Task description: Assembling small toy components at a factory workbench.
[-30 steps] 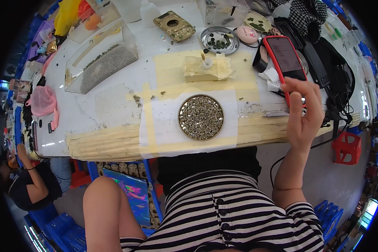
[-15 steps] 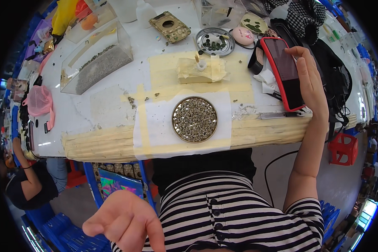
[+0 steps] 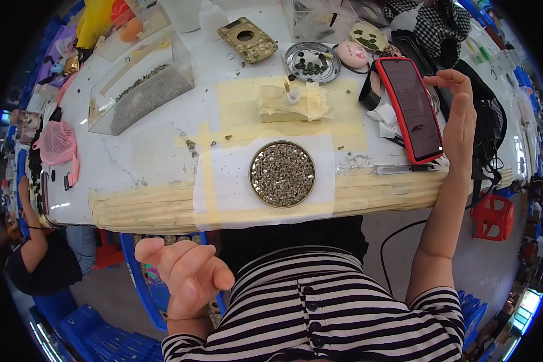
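Observation:
A smartphone in a red case (image 3: 411,111) leans at the right of the table, its screen lit with lines of text. Beside its right edge is my right hand (image 3: 460,117), fingers extended and holding nothing; whether a fingertip touches the case I cannot tell. My left hand (image 3: 190,274) is raised in front of the table's edge, its fingers loosely bent and apart, with nothing in it. Between the two hands, a round tin (image 3: 282,175) full of small greyish-brown pieces rests on a white sheet (image 3: 223,181) taped to the table.
Behind the tin stands a taped block (image 3: 283,111) with a small white cup (image 3: 293,96). Farther back are a metal dish (image 3: 312,62) of dark green bits and a camouflage-patterned box (image 3: 247,40). A clear bin (image 3: 140,90) of grey granules sits left. Another person (image 3: 45,259) is at far left.
My right hand has drawn off the phone's screen to its right side, and the screen has brightened with text. My left hand has risen toward the table edge.

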The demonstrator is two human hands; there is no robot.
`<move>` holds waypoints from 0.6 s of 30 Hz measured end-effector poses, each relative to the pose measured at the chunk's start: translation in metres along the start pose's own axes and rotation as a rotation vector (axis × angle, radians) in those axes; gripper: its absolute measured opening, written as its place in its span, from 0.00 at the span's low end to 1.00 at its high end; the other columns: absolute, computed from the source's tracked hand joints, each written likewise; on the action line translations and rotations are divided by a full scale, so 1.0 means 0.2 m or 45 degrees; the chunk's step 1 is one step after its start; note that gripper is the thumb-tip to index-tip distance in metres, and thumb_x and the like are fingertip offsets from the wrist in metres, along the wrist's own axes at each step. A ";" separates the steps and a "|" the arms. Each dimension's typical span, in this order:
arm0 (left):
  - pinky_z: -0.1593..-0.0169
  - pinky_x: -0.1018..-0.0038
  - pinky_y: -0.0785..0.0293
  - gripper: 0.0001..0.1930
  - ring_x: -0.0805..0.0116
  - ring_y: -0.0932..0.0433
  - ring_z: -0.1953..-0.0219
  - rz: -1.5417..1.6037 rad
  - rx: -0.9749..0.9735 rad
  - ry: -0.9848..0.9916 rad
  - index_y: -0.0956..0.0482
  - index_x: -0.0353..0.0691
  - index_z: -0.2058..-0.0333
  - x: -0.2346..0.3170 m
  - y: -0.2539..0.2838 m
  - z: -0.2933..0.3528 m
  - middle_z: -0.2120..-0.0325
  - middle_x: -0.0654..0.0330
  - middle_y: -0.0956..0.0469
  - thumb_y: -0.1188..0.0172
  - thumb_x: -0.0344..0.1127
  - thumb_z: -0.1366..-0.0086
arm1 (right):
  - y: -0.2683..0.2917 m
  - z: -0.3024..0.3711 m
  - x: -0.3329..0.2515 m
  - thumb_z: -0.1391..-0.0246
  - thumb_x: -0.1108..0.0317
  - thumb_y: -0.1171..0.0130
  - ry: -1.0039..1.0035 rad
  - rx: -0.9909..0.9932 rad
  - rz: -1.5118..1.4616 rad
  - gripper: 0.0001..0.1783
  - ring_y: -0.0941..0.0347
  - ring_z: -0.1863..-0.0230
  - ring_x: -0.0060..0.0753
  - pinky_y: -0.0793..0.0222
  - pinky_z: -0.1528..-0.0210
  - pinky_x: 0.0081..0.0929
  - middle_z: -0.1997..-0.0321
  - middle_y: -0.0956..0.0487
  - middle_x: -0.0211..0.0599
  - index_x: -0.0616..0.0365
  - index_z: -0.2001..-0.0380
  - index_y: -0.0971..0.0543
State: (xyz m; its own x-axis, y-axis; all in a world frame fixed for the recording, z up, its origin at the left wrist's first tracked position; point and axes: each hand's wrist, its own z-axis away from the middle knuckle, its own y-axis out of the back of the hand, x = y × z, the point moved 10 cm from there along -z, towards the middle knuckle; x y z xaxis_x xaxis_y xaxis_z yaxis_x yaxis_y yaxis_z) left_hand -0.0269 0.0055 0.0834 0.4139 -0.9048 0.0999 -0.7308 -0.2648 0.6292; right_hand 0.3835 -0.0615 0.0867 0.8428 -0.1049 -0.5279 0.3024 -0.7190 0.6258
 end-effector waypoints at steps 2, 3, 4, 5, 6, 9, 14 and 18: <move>0.46 0.57 0.41 0.21 0.77 0.29 0.73 0.038 -0.073 -0.049 0.37 0.52 0.42 -0.01 -0.03 0.00 0.71 0.74 0.27 0.44 0.45 0.30 | 0.01 0.00 -0.01 0.28 0.46 0.69 0.023 0.040 0.026 0.30 0.24 0.55 0.28 0.35 0.44 0.28 0.59 0.18 0.38 0.61 0.51 0.26; 0.45 0.58 0.41 0.20 0.77 0.29 0.73 0.019 -0.093 -0.050 0.33 0.51 0.44 -0.02 -0.06 -0.02 0.71 0.73 0.26 0.41 0.42 0.32 | 0.02 0.00 -0.04 0.28 0.47 0.69 0.060 0.064 0.051 0.30 0.25 0.55 0.27 0.35 0.44 0.28 0.59 0.17 0.38 0.61 0.52 0.26; 0.45 0.58 0.42 0.18 0.77 0.29 0.73 0.009 -0.109 -0.049 0.28 0.50 0.46 -0.03 -0.08 -0.03 0.71 0.72 0.26 0.38 0.39 0.34 | 0.04 0.00 -0.07 0.28 0.47 0.69 0.098 0.088 0.086 0.30 0.25 0.55 0.26 0.35 0.44 0.27 0.59 0.17 0.38 0.61 0.52 0.26; 0.44 0.58 0.42 0.17 0.76 0.29 0.74 0.014 -0.132 -0.008 0.26 0.49 0.50 -0.06 -0.11 -0.04 0.71 0.72 0.26 0.36 0.37 0.37 | 0.08 0.01 -0.11 0.28 0.52 0.64 0.111 0.118 0.035 0.25 0.24 0.56 0.27 0.35 0.44 0.27 0.60 0.18 0.39 0.62 0.53 0.25; 0.44 0.59 0.42 0.16 0.76 0.29 0.74 0.020 -0.154 0.033 0.23 0.48 0.53 -0.09 -0.13 -0.06 0.72 0.71 0.26 0.34 0.35 0.40 | 0.11 0.04 -0.15 0.29 0.54 0.61 0.095 0.139 0.002 0.22 0.24 0.56 0.28 0.35 0.44 0.29 0.61 0.18 0.39 0.62 0.54 0.25; 0.44 0.61 0.43 0.13 0.73 0.28 0.73 0.019 -0.214 0.148 0.17 0.45 0.63 -0.16 -0.19 -0.08 0.74 0.68 0.25 0.29 0.28 0.48 | 0.15 0.16 -0.29 0.31 0.63 0.54 0.131 0.185 -0.068 0.14 0.24 0.57 0.32 0.35 0.41 0.37 0.63 0.18 0.40 0.64 0.58 0.25; 0.45 0.63 0.42 0.10 0.69 0.27 0.69 0.062 -0.260 0.277 0.17 0.42 0.65 -0.27 -0.21 -0.13 0.72 0.65 0.24 0.29 0.29 0.47 | 0.19 0.28 -0.43 0.35 0.70 0.49 0.305 0.207 0.023 0.09 0.24 0.58 0.33 0.36 0.40 0.50 0.68 0.18 0.39 0.64 0.64 0.23; 0.46 0.65 0.43 0.09 0.68 0.27 0.67 0.104 -0.300 0.291 0.17 0.41 0.65 -0.28 -0.26 -0.20 0.71 0.64 0.23 0.30 0.29 0.46 | 0.26 0.34 -0.42 0.35 0.71 0.49 0.214 0.379 -0.049 0.09 0.24 0.62 0.33 0.36 0.41 0.50 0.71 0.18 0.40 0.65 0.67 0.23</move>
State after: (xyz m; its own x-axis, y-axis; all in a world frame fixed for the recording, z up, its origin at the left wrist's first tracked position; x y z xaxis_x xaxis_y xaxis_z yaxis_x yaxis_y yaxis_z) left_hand 0.0089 0.0840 0.0762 0.4896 -0.8147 0.3107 -0.6318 -0.0859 0.7704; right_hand 0.2977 -0.1362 0.1254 0.9024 0.0232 -0.4302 0.2132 -0.8918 0.3991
